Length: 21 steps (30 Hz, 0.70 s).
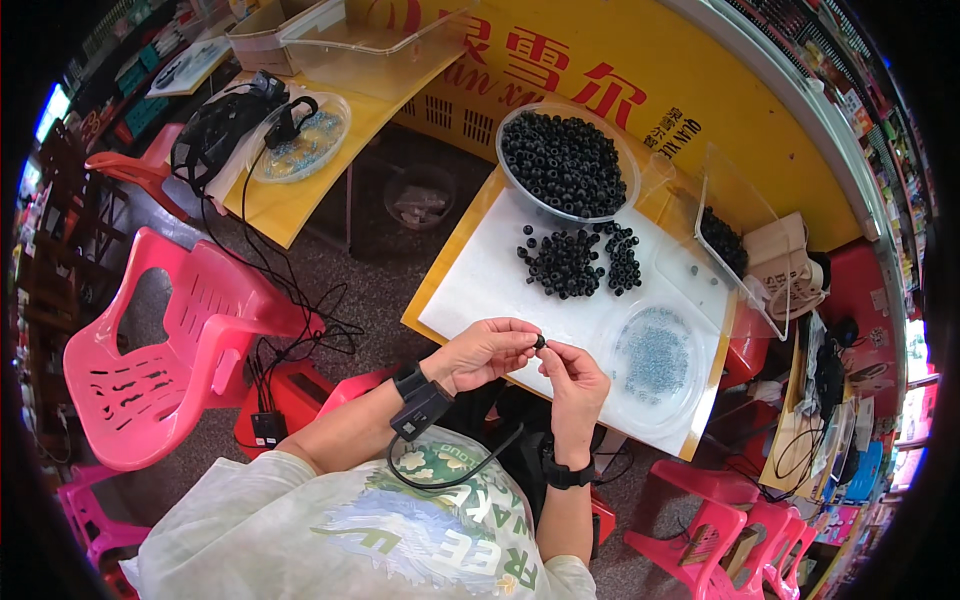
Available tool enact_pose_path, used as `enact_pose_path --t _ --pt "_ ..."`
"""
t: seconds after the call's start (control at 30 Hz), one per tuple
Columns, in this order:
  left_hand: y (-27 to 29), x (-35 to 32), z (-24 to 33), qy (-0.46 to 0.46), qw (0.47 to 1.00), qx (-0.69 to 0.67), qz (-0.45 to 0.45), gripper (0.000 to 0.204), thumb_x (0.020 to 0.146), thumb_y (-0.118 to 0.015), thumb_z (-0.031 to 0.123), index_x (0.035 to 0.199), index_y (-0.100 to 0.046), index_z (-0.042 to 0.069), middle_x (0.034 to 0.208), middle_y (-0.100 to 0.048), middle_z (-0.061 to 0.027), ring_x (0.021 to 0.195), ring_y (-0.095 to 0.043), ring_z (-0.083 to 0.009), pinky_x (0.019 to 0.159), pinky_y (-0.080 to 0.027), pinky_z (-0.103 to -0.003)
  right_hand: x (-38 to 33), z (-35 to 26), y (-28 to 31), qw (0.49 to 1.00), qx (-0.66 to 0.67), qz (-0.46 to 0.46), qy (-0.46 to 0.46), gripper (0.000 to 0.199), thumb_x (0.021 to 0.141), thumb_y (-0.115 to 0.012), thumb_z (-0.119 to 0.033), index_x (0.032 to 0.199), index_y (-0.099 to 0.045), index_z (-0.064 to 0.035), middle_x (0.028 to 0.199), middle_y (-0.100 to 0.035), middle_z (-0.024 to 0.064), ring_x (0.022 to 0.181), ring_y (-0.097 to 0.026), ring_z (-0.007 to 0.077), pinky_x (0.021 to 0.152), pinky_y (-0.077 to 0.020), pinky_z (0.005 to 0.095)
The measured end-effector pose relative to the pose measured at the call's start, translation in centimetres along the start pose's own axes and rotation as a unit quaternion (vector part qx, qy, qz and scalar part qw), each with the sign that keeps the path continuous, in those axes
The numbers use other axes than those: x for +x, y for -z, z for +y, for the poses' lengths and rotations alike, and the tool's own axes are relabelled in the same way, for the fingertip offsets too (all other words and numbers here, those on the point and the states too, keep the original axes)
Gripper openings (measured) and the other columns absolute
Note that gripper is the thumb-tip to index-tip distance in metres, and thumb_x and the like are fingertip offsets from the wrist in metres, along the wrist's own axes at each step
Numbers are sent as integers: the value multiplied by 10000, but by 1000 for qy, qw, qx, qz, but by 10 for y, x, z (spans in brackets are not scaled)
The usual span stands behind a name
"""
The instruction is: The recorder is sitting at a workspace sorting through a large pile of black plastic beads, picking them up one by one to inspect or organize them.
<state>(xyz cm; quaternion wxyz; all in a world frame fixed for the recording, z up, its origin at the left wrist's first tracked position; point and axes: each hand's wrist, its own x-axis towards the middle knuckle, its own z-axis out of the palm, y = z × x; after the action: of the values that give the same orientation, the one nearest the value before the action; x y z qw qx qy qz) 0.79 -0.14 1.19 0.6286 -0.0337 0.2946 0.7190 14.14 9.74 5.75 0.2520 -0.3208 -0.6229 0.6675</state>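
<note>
Above the near edge of a white-topped table point(465, 285), my left hand point(478, 357) and my right hand point(577, 388) meet at the fingertips. Between them they pinch a small black bead-like piece point(540, 341), its detail mostly covered by the fingers. Beyond the hands lies a loose pile of similar black pieces point(562, 265) on the white surface. Behind that pile, a clear round tub point(508, 185) is heaped with more of them. A clear shallow dish point(692, 400) with many tiny bluish, see-through pieces point(655, 352) stands close to my right hand.
At the table's right edge a clear plastic bin point(745, 235) leans, tilted, with black pieces inside. A yellow side table point(285, 220) holds another dish point(335, 150) and black gear. Pink chairs point(165, 350) and trailing black cables point(290, 290) are to the left; more pink chairs point(700, 525) are at lower right.
</note>
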Motion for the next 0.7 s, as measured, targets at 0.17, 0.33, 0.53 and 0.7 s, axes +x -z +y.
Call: enact_pose_path --t 0.17,0.33,0.53,0.7 --pt "-2 -2 3 -6 1000 27 -5 187 917 -659 62 1099 -632 26 947 -668 -40 811 -648 -104 744 -555 -214 -5 -1 -4 998 -59 8 28 149 873 -699 -25 1009 -701 39 858 -697 47 729 -617 84 672 -484 211" --pt "-1 -3 5 -11 999 31 -14 188 911 -664 51 1095 -634 28 946 -664 -32 811 -643 -96 741 -554 -213 -7 2 -9 991 -112 31 68 136 861 -711 -34 978 -713 35 837 -712 73 742 -632 92 681 -497 224" --pt "-3 -4 3 -31 999 36 -16 174 909 -668 54 1080 -639 37 936 -659 -23 800 -638 -90 739 -551 -217 -8 4 -10 988 -127 34 82 147 853 -720 -37 979 -712 37 837 -716 83 745 -643 105 687 -504 233" --pt "9 -3 4 9 997 36 -74 182 912 -671 71 1087 -628 49 942 -642 -12 784 -625 -86 735 -541 -220 -4 7 -1 996 -74 -20 39 256 821 -729 -26 1074 -705 0 972 -699 85 896 -632 121 770 -491 235"
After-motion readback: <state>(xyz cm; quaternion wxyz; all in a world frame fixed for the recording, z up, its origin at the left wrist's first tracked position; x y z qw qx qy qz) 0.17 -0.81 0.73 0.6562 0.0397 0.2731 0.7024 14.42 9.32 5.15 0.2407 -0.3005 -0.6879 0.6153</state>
